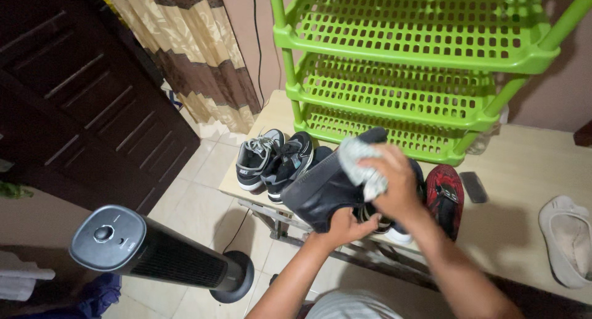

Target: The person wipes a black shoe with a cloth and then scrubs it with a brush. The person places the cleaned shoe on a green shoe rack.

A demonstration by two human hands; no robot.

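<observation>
A pale wooden table [524,171] carries a green plastic rack [407,66] with 3 slatted shelves at 12 o'clock. At 9 o'clock sit 2 grey-black sneakers [271,162]; a red-black shoe [445,199] lies centrally, a dark flat rectangular object [474,187] just beside it, a beige slipper [566,239] at 3 o'clock.

A green plastic rack [419,60] with three perforated shelves stood on a pale wooden table [524,171] against a pinkish-brown wall [243,11]. A dark cable [256,41] ran down that wall. To the left hung a curtain [191,48] banded in cream and brown, beside a dark panelled wooden door [74,97]. The floor [203,202] was of pale square tiles. A black tower fan [154,251] on a round base stood on it, leaning across the lower left. Lighting was even and indoor.
</observation>
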